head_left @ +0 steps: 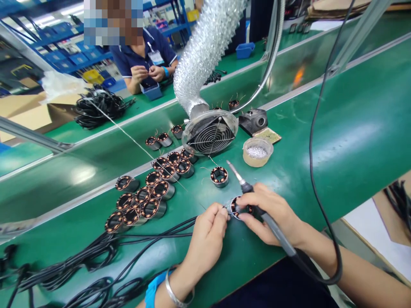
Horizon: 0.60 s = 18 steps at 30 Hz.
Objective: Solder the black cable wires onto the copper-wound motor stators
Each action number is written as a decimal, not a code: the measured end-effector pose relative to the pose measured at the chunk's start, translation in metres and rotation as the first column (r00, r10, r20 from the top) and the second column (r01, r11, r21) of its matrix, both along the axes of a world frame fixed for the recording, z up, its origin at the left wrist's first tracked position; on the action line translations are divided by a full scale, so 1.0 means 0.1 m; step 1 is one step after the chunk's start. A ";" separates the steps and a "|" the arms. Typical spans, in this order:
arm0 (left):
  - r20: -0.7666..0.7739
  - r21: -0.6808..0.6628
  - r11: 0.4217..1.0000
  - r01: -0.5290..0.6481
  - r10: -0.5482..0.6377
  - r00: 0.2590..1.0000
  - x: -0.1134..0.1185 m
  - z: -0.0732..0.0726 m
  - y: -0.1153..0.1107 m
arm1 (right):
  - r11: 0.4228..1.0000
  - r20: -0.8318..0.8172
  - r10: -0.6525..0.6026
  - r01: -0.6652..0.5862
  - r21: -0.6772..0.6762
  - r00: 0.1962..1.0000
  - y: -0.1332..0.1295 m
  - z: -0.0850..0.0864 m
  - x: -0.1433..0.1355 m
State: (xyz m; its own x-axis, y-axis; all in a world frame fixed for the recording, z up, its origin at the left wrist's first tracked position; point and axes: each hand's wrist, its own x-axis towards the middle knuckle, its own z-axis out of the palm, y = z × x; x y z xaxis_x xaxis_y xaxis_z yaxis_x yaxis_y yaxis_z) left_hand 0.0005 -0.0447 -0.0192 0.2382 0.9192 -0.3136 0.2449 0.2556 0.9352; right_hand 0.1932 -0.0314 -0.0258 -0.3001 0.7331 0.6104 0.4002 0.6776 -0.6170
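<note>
We see the left hand [208, 235] with thumb and forefinger pinched together on thin wire ends, at the left side of a copper-wound ring [234, 207]. Our right hand [272, 209] is half closed, fingertips around that ring low over the counter [346, 141], with a soldering iron [278, 233] held across the palm, its tip pointing away from us. Black cables [154, 236] trail leftward from the left hand. Just beyond, 1 loose ring [219, 184] stands by the fan hood [212, 139]; to its left we have a cluster of rings [162, 209]. Right of the hood sit a round tub [257, 161] of small shiny bits and a dark stand [253, 123]. Farther off, a co-worker [141, 55] holds 2 hands close together above a blue bin [152, 93].
</note>
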 end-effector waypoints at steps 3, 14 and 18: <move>0.059 -0.033 0.999 -0.005 0.007 0.998 -0.05 0.04 0.06 | 0.998 -0.008 0.059 -0.059 -0.018 0.998 0.03 0.00 -0.07; 0.078 -0.071 0.996 -0.060 0.066 0.995 -0.07 0.03 0.12 | 0.991 -0.056 0.125 -0.127 -0.045 0.991 0.06 -0.04 -0.08; 0.061 -0.158 0.977 -0.145 0.156 0.986 -0.16 -0.04 0.12 | 0.992 -0.074 0.113 -0.117 -0.056 0.991 0.06 -0.04 -0.09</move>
State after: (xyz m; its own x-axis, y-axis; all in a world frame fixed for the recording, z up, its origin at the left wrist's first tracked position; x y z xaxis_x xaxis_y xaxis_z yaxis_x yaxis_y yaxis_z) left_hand -0.0156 -0.0326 -0.0230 0.1280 0.8889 -0.4398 0.1252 0.4254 0.8963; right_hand 0.1842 -0.0250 -0.0299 -0.3421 0.7320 0.5892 0.2758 0.6777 -0.6817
